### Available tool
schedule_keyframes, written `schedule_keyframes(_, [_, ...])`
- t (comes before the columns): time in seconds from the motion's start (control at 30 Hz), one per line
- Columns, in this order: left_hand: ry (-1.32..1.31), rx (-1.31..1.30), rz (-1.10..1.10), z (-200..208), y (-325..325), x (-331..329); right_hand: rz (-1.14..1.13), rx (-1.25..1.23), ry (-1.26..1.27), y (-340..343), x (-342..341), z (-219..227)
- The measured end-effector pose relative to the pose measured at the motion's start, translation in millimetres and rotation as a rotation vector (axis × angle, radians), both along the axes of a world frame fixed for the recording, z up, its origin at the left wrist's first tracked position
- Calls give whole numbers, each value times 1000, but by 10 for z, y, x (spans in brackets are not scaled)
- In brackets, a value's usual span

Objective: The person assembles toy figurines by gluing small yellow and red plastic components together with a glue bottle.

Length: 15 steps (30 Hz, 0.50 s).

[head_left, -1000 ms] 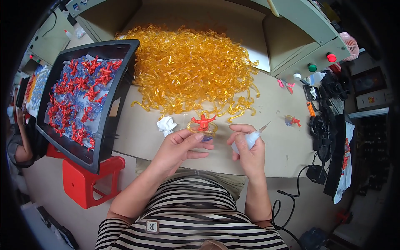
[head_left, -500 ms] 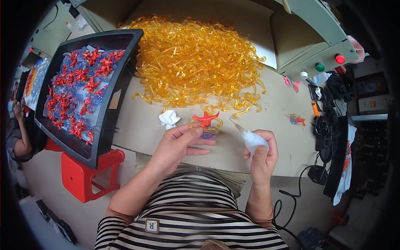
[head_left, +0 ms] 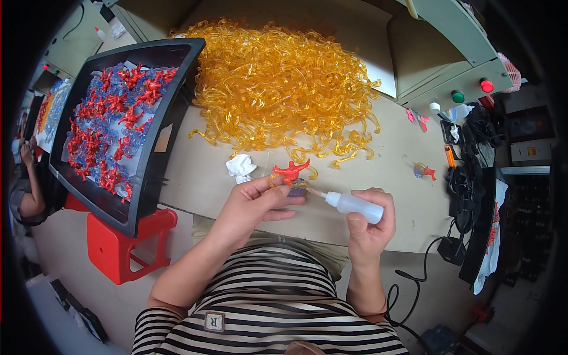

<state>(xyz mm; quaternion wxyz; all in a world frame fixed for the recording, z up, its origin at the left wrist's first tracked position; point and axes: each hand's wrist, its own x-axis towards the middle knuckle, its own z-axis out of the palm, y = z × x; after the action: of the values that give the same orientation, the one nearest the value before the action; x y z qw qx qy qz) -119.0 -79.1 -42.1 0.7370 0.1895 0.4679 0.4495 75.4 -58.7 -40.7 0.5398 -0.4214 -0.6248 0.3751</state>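
Observation:
My left hand (head_left: pixel 255 204) is closed on a small toy figure (head_left: pixel 291 171), red on top with a translucent purple-blue base and a yellow piece beside it. In my right hand (head_left: pixel 373 222) is a white squeeze bottle (head_left: pixel 354 206) with a thin nozzle, lying nearly level. The nozzle's tip reaches the figure's base; whether it touches cannot be made out. Just beyond my left fingers a crumpled white tissue (head_left: pixel 241 166) lies on the table (head_left: pixel 331 228).
A large heap of translucent yellow curved pieces (head_left: pixel 278 89) covers the table's far middle. At left, a black tray (head_left: pixel 168 112) holds many red and blue figures, above a red stool (head_left: pixel 112 248). Another figure (head_left: pixel 425 171) lies at right, near black cables (head_left: pixel 461 195) and an orange lighter-like object (head_left: pixel 449 156).
My right hand has tipped the bottle over toward the left, bringing its nozzle to the figure's base. My left hand has stayed nearly still, holding the figure.

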Motion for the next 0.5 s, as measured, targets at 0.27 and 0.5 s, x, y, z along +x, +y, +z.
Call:
schedule_keyframes(0.27, [-35,-54,-30,8,32,-14,19,248,-240,38,-67,-17])
schedule_keyframes(0.5, [-39,-60,-64,-3,46,-20,26,261,-296,45,-76,2])
